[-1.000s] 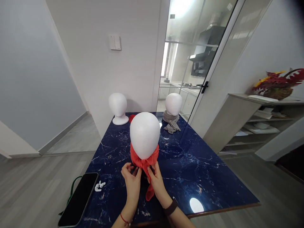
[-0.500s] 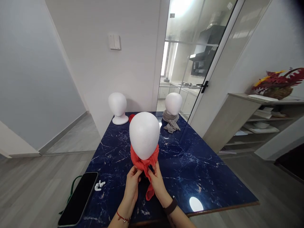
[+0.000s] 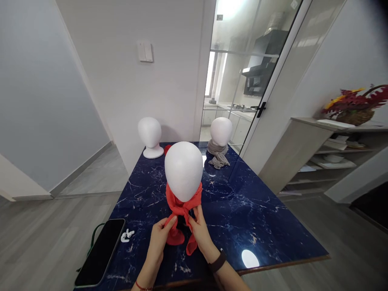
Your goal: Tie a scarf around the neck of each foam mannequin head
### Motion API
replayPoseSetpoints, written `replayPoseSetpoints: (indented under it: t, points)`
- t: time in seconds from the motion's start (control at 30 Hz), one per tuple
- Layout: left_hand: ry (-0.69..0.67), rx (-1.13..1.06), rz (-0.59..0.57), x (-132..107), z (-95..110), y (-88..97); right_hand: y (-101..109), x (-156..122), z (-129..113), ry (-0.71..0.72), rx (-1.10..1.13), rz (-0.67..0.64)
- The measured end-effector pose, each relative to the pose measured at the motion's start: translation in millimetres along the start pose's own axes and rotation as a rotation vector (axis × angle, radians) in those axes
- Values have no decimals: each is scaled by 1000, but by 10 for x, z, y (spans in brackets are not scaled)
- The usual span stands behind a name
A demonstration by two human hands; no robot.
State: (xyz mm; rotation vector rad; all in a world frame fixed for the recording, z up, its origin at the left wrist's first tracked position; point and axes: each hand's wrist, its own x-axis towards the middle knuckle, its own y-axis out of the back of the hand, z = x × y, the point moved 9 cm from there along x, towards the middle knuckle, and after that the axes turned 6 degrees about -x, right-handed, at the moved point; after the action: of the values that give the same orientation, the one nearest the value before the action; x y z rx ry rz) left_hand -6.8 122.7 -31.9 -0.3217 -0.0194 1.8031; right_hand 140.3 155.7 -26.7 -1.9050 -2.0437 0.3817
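Note:
A white foam mannequin head (image 3: 184,169) stands at the near middle of the table, a red scarf (image 3: 182,204) wrapped round its neck with a knot or crossing at the front. Below the chin, my left hand (image 3: 162,234) pinches one hanging end of the scarf between thumb and fingers. My right hand (image 3: 198,228) grips the other end just right of the knot, its tail dangling below the fingers. Both hands are closed on the cloth. The neck and base of the head are hidden by the scarf.
Behind stand a bare white head (image 3: 150,132) and another head (image 3: 221,131) with a grey scarf (image 3: 218,153). Partly hidden red cloth (image 3: 167,149) lies between. A phone (image 3: 100,252) and white earbuds (image 3: 127,235) lie at the left of the blue marbled table (image 3: 242,202).
My left hand has moved left and slightly down, drawing its scarf end out from the knot, so that the end now hangs in view. My right hand stays about where it was.

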Motion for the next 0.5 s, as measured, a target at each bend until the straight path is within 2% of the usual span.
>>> replayPoseSetpoints:
  t: [0.1, 0.2, 0.3, 0.37, 0.43, 0.5]
  points:
    - [-117, 79, 52, 7, 127, 135, 103, -17, -29, 27, -84, 72]
    - [-114, 82, 65, 71, 147, 153, 232, -68, -9, 3, -261, 150]
    - [-25, 27, -101, 157, 69, -84, 307, -128, 45, -72, -469, 153]
    - [31, -39, -214, 182, 23, -278, 283, -150, 70, -115, -579, 78]
    - [83, -123, -252, 198, -13, -405, 224, -153, 43, -112, -656, -14]
    - [146, -209, -256, 209, -52, -472, 198, -133, -37, -75, -719, -53]
